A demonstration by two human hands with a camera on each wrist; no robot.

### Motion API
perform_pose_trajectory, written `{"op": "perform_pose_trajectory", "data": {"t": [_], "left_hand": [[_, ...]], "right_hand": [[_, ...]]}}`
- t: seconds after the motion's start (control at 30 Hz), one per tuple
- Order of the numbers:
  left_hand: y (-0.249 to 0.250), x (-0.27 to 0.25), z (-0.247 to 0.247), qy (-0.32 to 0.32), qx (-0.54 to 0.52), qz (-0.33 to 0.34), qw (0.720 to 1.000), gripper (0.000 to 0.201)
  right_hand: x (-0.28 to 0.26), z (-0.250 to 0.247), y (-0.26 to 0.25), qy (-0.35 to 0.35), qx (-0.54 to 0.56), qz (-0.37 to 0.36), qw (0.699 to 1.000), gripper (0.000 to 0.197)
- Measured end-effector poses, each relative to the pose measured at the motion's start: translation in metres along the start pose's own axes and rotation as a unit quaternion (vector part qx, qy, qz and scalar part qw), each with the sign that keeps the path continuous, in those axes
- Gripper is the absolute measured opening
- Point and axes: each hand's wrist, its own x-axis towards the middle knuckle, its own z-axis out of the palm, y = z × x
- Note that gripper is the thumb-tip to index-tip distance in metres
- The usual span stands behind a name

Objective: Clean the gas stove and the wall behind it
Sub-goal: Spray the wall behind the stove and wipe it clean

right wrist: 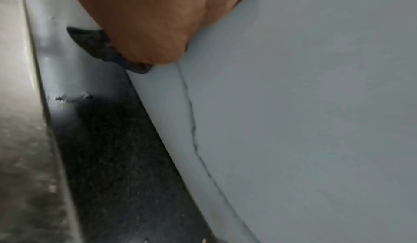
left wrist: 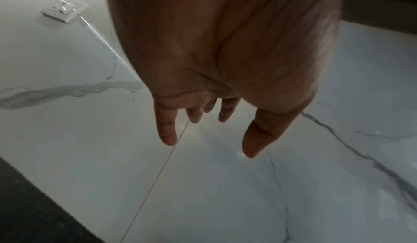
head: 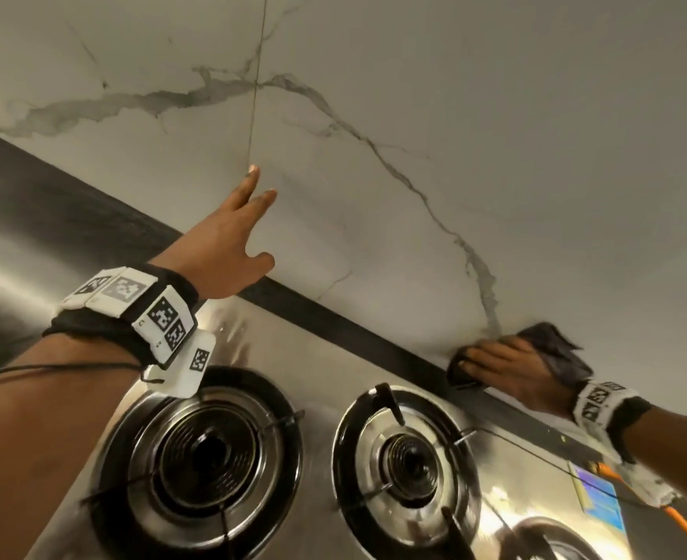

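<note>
The white marble wall (head: 414, 115) rises behind a stainless steel gas stove (head: 317, 349) with two burners. My left hand (head: 248, 220) reaches up to the wall, fingers straight and spread, fingertips at the tile seam; it holds nothing. In the left wrist view the left hand (left wrist: 203, 130) hangs over the wall (left wrist: 90, 139). My right hand (head: 503, 365) holds a dark cloth (head: 555, 349) pressed against the foot of the wall, just above the black strip (head: 354, 325). The right wrist view shows the cloth (right wrist: 101, 48) bunched under the right hand (right wrist: 146, 23).
The left burner (head: 200, 450) and right burner (head: 406, 450) lie below my arms. An orange hose (head: 608, 515) and a blue sticker (head: 596, 495) sit at the stove's right end. A white wall socket (left wrist: 64, 11) is mounted farther along the wall.
</note>
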Motion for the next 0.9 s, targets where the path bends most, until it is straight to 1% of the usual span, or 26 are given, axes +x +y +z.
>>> {"op": "perform_pose_trajectory", "data": {"t": [0.03,0.1,0.13,0.23,0.37,0.47,0.53,0.6,0.67,0.73,0.8,0.83,0.9], "left_hand": [[0.000,-0.006,-0.002,0.001,0.000,-0.005,1.000,0.090],[-0.003,-0.021,-0.007,0.006,-0.001,-0.015,1.000,0.088],[-0.005,-0.028,-0.010,0.009,-0.002,-0.021,1.000,0.087],[-0.019,-0.057,-0.023,0.016,-0.002,-0.049,0.999,0.083],[-0.034,-0.100,-0.037,0.030,-0.007,-0.079,0.996,0.075],[-0.033,-0.125,-0.039,0.043,-0.026,-0.067,0.996,0.070],[-0.023,-0.139,-0.036,0.044,-0.042,-0.049,0.997,0.067],[-0.007,-0.149,-0.031,0.036,-0.056,-0.023,0.998,0.064],[0.014,-0.158,-0.022,0.017,-0.069,0.009,0.997,0.061],[0.038,-0.169,-0.011,-0.012,-0.105,0.032,0.994,0.059],[0.068,-0.181,-0.001,-0.075,-0.163,0.042,0.983,0.060],[0.078,-0.185,0.005,-0.099,-0.185,0.042,0.977,0.060],[0.098,-0.192,0.019,-0.127,-0.218,0.056,0.966,0.060]], "right_hand": [[-0.006,0.000,-0.001,0.035,0.024,0.014,0.999,0.056],[-0.006,-0.016,-0.006,0.095,0.064,0.076,0.991,0.058],[-0.005,-0.029,-0.007,0.118,0.085,0.106,0.984,0.056],[-0.002,-0.070,-0.019,0.208,0.123,0.145,0.959,0.045],[0.001,-0.122,-0.053,0.263,0.183,0.222,0.921,0.046],[0.010,-0.157,-0.077,0.311,0.250,0.247,0.883,0.033],[0.018,-0.179,-0.098,0.345,0.300,0.256,0.852,0.020],[0.024,-0.202,-0.121,0.368,0.352,0.287,0.811,0.012],[0.031,-0.223,-0.143,0.382,0.407,0.331,0.761,0.012],[0.036,-0.242,-0.162,0.381,0.463,0.370,0.709,0.012],[0.036,-0.261,-0.177,0.355,0.536,0.402,0.652,0.013],[0.042,-0.267,-0.182,0.329,0.579,0.405,0.627,0.015],[0.048,-0.272,-0.194,0.271,0.637,0.417,0.589,0.022]]}}
